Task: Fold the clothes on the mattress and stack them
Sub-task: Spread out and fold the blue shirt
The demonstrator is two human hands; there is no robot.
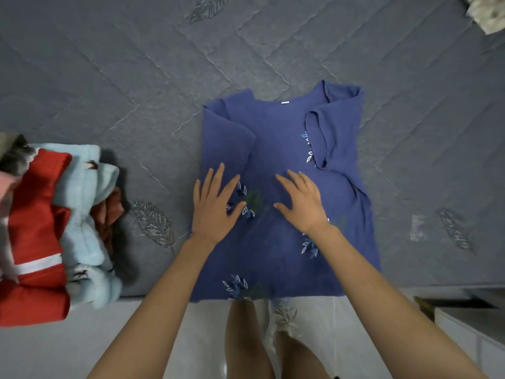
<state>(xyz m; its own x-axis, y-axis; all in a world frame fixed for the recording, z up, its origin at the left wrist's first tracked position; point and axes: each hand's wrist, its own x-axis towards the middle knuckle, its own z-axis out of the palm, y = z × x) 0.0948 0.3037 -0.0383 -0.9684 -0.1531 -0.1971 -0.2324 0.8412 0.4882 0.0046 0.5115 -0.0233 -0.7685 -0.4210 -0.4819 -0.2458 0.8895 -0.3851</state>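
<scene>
A blue shirt with small leaf prints lies flat on the grey quilted mattress, collar away from me, both sleeves and side edges folded inward. Its hem hangs slightly over the mattress's near edge. My left hand lies flat on the shirt's left half, fingers spread. My right hand presses flat on the middle of the shirt, fingers straight. Neither hand grips the cloth. At the left edge sits a stack of folded clothes: a red garment with a white stripe on top of light-blue fleece pieces.
A pale patterned cloth lies at the mattress's far right corner. Below the mattress edge is a light tiled floor, where my legs stand. A white piece of furniture stands at the bottom right.
</scene>
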